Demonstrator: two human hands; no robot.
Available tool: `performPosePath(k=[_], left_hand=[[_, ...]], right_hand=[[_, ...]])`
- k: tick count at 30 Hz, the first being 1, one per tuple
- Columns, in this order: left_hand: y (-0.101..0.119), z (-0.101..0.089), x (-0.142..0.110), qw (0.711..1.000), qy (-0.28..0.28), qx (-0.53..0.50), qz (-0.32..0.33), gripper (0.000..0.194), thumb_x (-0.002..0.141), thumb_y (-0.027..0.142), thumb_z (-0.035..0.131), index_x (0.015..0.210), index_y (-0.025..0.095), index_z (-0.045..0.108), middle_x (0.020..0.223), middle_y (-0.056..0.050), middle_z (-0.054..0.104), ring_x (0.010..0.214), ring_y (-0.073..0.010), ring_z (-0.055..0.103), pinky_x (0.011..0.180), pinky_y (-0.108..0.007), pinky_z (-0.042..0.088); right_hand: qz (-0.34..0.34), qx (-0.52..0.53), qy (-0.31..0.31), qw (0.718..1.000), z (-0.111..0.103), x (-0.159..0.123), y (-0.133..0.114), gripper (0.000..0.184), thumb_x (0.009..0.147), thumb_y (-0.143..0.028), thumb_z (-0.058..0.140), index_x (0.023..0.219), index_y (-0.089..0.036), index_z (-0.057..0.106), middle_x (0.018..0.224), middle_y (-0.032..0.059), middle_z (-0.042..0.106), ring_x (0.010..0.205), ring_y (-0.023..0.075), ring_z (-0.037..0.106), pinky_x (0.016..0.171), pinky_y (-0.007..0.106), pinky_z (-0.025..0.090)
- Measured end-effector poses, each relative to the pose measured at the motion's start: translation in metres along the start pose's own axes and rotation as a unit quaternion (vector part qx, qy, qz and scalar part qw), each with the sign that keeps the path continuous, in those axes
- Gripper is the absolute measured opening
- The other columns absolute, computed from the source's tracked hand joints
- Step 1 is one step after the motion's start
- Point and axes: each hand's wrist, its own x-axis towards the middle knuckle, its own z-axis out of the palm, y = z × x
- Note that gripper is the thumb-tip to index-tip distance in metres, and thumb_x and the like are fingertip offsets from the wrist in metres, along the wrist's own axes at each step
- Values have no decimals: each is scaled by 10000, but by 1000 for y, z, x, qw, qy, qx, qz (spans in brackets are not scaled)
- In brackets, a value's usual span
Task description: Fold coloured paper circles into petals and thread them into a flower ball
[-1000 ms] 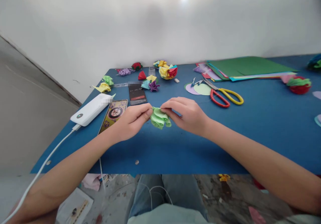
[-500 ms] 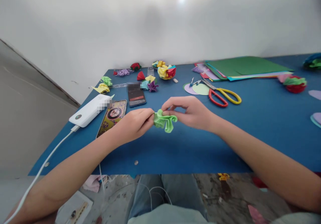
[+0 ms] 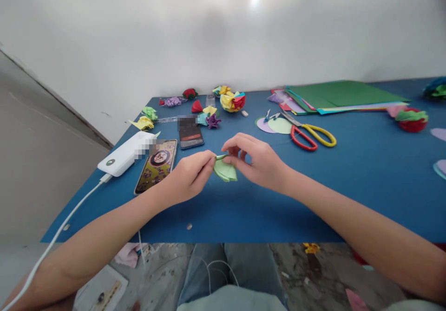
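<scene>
Between my hands, above the blue table, is a light green paper flower, its folded petals hanging down. My left hand pinches it at its left end, thumb against the fingers. My right hand pinches the upper right edge with thumb and forefinger, where a darker green strip shows along the top. My right hand's other fingers are curled. Scissors with one red and one yellow handle lie open beyond my right hand, beside paper circles in lilac and pale green.
On the left lie a white power bank with a cable, a phone and a second phone. Several finished paper flowers stand along the back. A stack of coloured paper and a red-green flower are on the right.
The curled petal edges that faced right are now turned away, and a flatter, smoother side of the green flower faces me. My right hand has shifted slightly left and down.
</scene>
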Motion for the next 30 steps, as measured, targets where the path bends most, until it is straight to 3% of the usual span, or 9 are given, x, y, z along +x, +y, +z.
performPosePath(k=[8, 16, 20, 25, 30], left_hand=[[2, 1, 0, 999, -6, -38, -31, 221, 925, 250, 298, 829, 160, 476, 649, 10, 463, 594, -95, 439, 565, -204, 368], [3, -1, 3, 1000, 2, 14, -24, 199, 884, 221, 388, 722, 156, 484, 571, 40, 397, 513, -76, 377, 510, -199, 308], [-1, -5, 4, 1000, -9, 27, -8, 227, 877, 212, 379, 688, 158, 490, 567, 30, 417, 511, -77, 393, 496, -194, 305], [0, -9, 2, 998, -50, 27, 39, 169, 868, 206, 397, 785, 158, 536, 649, -4, 525, 582, -90, 475, 540, -189, 356], [8, -8, 0, 994, -89, 15, 63, 148, 867, 189, 406, 815, 160, 541, 678, -2, 551, 614, -85, 496, 580, -178, 380]], right_hand=[[-8, 10, 23, 1000, 2, -1, 0, 136, 839, -124, 459, 839, -169, 587, 848, 35, 564, 733, 110, 519, 664, 233, 433], [-31, -65, 30, 997, 5, -6, 1, 158, 848, -174, 467, 844, -172, 624, 840, 51, 606, 742, 131, 552, 676, 252, 449], [-76, -97, -34, 992, 0, -6, 2, 202, 861, -180, 446, 892, -178, 645, 881, 71, 624, 778, 146, 567, 699, 269, 457], [-14, 0, -110, 994, -14, 2, -2, 149, 803, -152, 542, 824, -186, 685, 818, 31, 659, 697, 114, 590, 651, 225, 457], [44, 62, -193, 978, -23, 8, -4, 83, 745, -161, 617, 741, -178, 698, 722, 2, 668, 628, 101, 590, 601, 208, 450]])
